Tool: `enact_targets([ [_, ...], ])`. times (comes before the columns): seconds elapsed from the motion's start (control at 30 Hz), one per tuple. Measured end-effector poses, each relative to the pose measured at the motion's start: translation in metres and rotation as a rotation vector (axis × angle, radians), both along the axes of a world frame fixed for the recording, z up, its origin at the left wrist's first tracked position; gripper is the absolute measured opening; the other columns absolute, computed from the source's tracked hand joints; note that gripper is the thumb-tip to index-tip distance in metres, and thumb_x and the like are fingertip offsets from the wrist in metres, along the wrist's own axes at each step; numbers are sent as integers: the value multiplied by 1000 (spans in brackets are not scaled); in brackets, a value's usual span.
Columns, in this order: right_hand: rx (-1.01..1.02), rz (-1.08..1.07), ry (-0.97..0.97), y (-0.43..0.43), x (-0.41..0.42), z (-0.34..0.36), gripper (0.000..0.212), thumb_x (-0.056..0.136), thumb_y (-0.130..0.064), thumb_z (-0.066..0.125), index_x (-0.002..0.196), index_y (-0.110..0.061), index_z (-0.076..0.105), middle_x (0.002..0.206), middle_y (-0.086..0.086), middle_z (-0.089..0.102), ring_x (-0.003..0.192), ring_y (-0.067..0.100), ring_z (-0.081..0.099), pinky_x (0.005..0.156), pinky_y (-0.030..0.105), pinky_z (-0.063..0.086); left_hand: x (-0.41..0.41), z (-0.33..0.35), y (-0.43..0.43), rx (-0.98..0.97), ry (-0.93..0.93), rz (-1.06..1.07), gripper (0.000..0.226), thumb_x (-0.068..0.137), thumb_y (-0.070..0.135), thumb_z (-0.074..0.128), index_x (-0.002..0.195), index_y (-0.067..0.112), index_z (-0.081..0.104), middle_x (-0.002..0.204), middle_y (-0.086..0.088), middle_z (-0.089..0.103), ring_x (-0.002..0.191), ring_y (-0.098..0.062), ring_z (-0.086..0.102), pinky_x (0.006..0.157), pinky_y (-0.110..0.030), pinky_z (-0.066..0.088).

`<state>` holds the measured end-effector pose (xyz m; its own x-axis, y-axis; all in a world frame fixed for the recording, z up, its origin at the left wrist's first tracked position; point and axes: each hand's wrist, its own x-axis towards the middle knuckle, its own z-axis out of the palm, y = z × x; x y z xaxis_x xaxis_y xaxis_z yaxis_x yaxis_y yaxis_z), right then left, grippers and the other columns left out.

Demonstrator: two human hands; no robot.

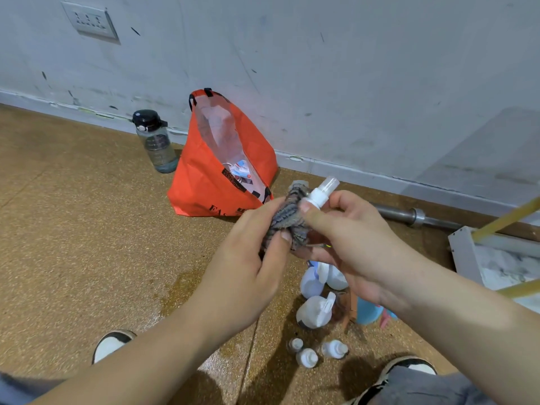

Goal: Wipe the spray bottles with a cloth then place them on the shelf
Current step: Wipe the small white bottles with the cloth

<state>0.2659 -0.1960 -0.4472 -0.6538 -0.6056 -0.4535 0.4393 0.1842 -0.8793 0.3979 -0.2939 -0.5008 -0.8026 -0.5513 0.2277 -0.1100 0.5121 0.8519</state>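
Clutching cloth (285, 218), left hand (251, 267), pinching bottle (320, 195), right hand (350, 241)

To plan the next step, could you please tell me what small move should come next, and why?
Probably rotate the small spray bottle in the right hand against the cloth the left hand grips: the cloth touches only one side of it, and it is held well away from the shelf.

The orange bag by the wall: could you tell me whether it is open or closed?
Open: the orange bag gapes, showing its lining and items inside.
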Motion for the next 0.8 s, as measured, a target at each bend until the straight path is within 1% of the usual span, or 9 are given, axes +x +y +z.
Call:
enact_targets([
  [0.07,33,-32,47,1,-4,-2,31,95,-17,74,119,-4,59,107,19,76,84,22,78,67,37,65,-1,6,4,310,-8,30,26,109,30,47,128,39,62,101,1,71,86,-21,67,79,-42,57],
  [0.13,81,-19,79,2,-8,-5,33,93,-23,76,119,-9,61,110,16,76,87,21,78,67,32,64,-1,14,12,550,-34,123,25,109,25,47,115,37,69,99,1,76,93,-22,70,83,-40,56],
  [0.2,72,83,39,5,-10,-5,32,92,-26,76,118,-11,65,108,11,78,86,17,77,68,29,63,0,17,13,685,-68,193,27,107,24,47,104,32,73,101,0,77,99,-24,71,86,-39,54],
  [0.27,16,241,-12,7,-11,-3,38,86,-30,75,118,-11,69,105,8,79,87,16,74,76,29,62,-2,17,3,781,-103,240,22,100,27,48,98,20,70,102,-16,74,89,-35,69,78,-42,50],
  [0.37,-60,389,39,11,-11,-4,45,81,-22,74,123,-7,69,116,13,77,105,23,73,90,32,58,-2,15,-8,914,-156,254,34,96,29,46,108,1,61,95,-22,68,77,-27,59,68,-39,45],
  [0.47,-28,392,208,14,-8,-10,29,93,-13,71,122,-10,71,115,12,77,113,29,72,101,39,58,0,8,-6,856,-194,222,31,97,30,44,95,6,61,95,-25,68,80,-26,60,70,-40,48],
  [0.57,31,404,348,15,-6,-17,18,98,-25,70,115,-19,74,111,9,78,112,30,71,106,50,53,2,12,0,709,-177,156,32,105,23,41,83,10,60,75,-10,66,72,-14,58,66,-27,47],
  [0.67,47,415,387,14,-6,-21,18,102,-19,65,118,-19,71,111,4,78,109,23,73,106,54,52,1,16,-1,601,15,151,32,109,25,41,99,3,62,88,-22,64,75,-18,56,63,-32,48],
  [0.8,11,450,439,12,1,-21,22,95,-23,63,115,-18,71,107,14,76,103,32,72,98,64,51,0,22,-2,276,129,53,28,107,29,42,119,20,66,100,7,70,94,-5,63,81,-25,49],
])
